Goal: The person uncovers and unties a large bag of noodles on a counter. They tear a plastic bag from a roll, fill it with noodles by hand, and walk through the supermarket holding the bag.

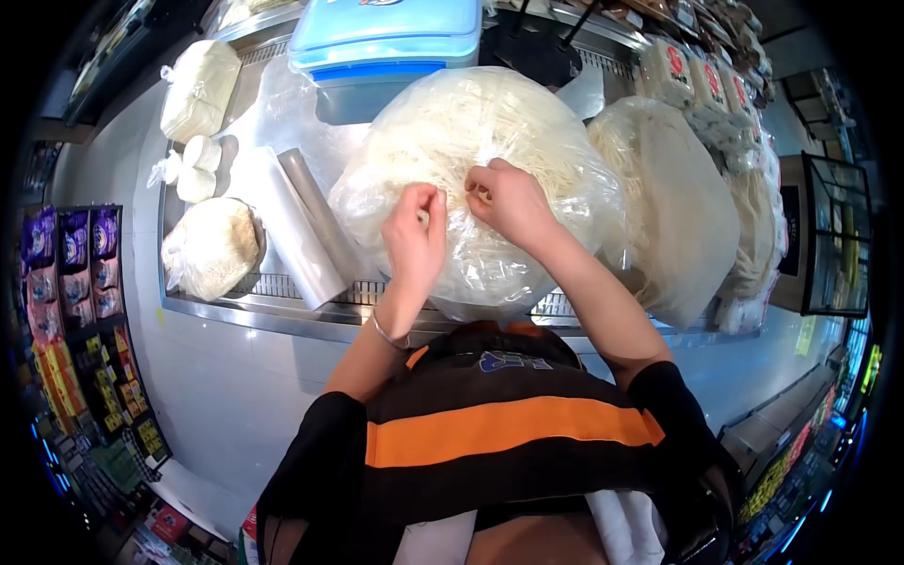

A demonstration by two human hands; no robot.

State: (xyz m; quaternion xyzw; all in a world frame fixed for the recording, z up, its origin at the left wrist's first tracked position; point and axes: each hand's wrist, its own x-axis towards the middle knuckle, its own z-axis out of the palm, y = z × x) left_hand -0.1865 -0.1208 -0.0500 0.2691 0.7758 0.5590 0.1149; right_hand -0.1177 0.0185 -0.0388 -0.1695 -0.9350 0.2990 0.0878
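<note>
A large clear plastic bag (556,160) full of pale, thin noodles (452,122) sits at the counter's front, right before me. Over its middle, my left hand (414,235) is closed, thumb and fingertips pinching the bag's thin film. Just to the right, my right hand (513,202) also pinches the film, fingers curled in. A small gap separates the two hands. The exact edge of film between the fingertips is hard to make out.
Left of the bag lie rolls of clear plastic film (297,231), a bagged round pale food (215,247) and a bagged white block (201,89). A blue-lidded box (386,42) stands behind. At right is another noodle bag (673,207), with white packets (708,85) beyond.
</note>
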